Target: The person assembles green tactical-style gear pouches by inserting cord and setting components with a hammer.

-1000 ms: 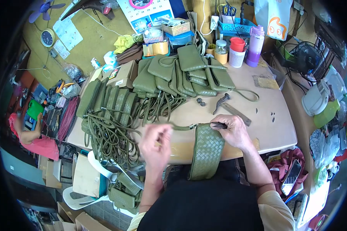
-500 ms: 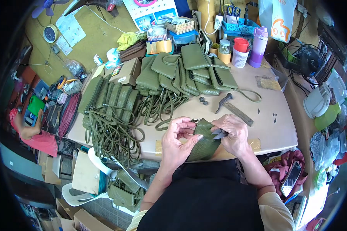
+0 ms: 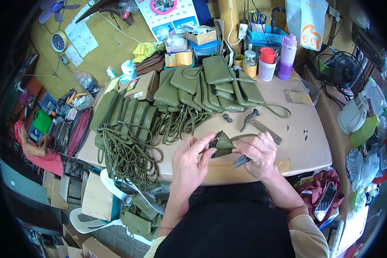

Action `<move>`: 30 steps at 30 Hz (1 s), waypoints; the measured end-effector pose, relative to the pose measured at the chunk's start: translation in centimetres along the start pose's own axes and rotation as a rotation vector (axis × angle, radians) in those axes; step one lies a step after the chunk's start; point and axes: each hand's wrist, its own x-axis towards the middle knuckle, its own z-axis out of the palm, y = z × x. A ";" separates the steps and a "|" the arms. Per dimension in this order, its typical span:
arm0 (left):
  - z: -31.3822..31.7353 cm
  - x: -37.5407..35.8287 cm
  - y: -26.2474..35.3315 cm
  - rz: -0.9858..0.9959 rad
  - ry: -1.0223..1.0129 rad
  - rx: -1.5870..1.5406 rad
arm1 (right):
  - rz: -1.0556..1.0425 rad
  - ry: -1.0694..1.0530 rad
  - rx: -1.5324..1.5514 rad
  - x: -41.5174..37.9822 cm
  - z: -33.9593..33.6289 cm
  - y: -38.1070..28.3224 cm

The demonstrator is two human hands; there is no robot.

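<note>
My left hand [image 3: 193, 157] pinches one end of an olive-green woven-pattern pouch [image 3: 223, 145] above the table's front edge. On the pouch's other side, my right hand [image 3: 259, 154] grips it between thumb and fingers. Tucked in that same hand are dark snips [image 3: 241, 161], their pointed blades sticking out below the fingers and their handles hidden by the palm. A green strap runs along the top of the right fingers. Just beyond lies a hammer [image 3: 262, 127] with a wooden handle. Two small dark lumps [image 3: 227, 117] rest left of it.
Stacked green pouches [image 3: 210, 81] cover the back of the table, with more pouches [image 3: 127, 109] and a tangle of straps [image 3: 127, 157] at left. A purple bottle [image 3: 287, 58] and a red-lidded cup [image 3: 267, 64] stand behind. Another person [image 3: 41, 148] is at far left.
The pouch has been raised and turned, so its narrow end now faces me. My right hand has rolled over, and the snips' blades point down and left.
</note>
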 end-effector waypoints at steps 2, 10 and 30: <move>-0.4 0.4 -0.8 0.005 0.046 0.058 | 0.028 -0.039 0.030 0.0 0.2 0.4; -0.7 0.4 -1.5 -0.318 -0.319 -0.439 | 0.130 -0.077 0.014 -1.2 0.2 0.9; 2.4 -0.7 -1.8 -0.289 -0.218 -0.653 | 0.439 -0.433 0.246 3.6 -1.8 -0.7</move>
